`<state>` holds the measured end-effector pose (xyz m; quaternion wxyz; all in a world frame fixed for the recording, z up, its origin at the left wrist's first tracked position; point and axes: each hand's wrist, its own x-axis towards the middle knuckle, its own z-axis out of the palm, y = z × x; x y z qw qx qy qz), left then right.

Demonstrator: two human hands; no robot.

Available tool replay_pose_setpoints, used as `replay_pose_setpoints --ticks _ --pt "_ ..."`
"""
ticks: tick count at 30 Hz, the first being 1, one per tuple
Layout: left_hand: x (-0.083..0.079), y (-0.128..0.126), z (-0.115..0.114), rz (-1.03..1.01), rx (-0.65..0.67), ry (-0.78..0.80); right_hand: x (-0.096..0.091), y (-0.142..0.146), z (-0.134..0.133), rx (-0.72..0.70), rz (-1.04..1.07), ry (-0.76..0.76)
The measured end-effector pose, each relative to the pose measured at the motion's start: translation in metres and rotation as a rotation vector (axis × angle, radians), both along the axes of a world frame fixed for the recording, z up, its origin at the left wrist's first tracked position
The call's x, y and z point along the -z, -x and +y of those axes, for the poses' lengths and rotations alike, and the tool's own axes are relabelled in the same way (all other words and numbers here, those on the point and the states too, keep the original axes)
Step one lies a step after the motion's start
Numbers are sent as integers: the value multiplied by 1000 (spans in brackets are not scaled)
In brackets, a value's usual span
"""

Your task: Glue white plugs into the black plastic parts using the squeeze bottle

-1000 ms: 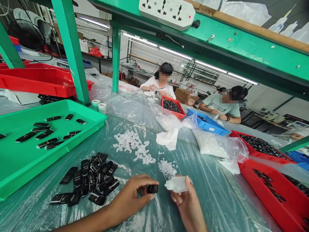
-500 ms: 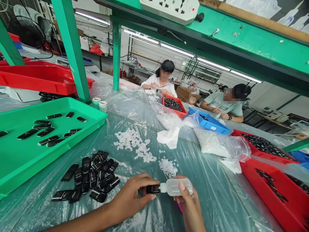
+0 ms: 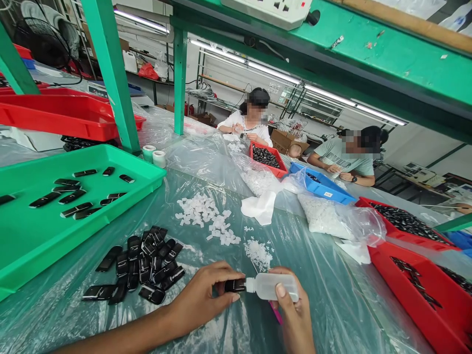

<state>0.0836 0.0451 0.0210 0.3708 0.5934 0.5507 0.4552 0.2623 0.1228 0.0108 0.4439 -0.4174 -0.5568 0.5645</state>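
A small black plastic casing [image 3: 235, 285] is pinched between the thumb and fingers of my left hand [image 3: 206, 290]. My right hand [image 3: 295, 305] grips a translucent squeeze bottle [image 3: 271, 286], tilted onto its side. The bottle's nozzle points left and meets the right end of the casing; whether liquid comes out is too small to tell. Left of my hands lies a heap of similar black casings [image 3: 143, 263]. Beyond them are piles of white square pieces [image 3: 199, 209] and smaller white bits [image 3: 258, 254]. A thin tool with a pink handle [image 3: 276, 312] lies partly under my right hand.
A green tray [image 3: 47, 236] with several casings stands left. Red trays [image 3: 383, 275] of black parts and a bag of white pieces [image 3: 320, 216] line the right. Two co-workers sit across the plastic-covered table. A green post [image 3: 112, 73] and an overhead beam [image 3: 368, 54] frame the workspace.
The view has shifted slightly. Both hands keep the same grips, with the bottle's nozzle still at the casing's end.
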Motion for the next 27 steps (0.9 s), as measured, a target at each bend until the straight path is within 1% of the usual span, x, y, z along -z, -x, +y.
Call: replay_pose_setpoints --ticks 4,7,11,14,22,27 --pt "-1 1 1 6 -2 7 1 0 1 -6 -12 -3" --pt "1 1 2 13 -11 17 -2 2 1 8 11 -19" --pt "3 0 3 11 0 29 -6 4 0 -43 44 -29" --pt "6 0 3 14 4 37 -7 6 0 -27 45 -35" --pt "10 0 5 98 3 40 -8 7 2 -62 41 -139" --pt "16 -1 4 186 -9 120 -5 8 2 -93 25 -143"
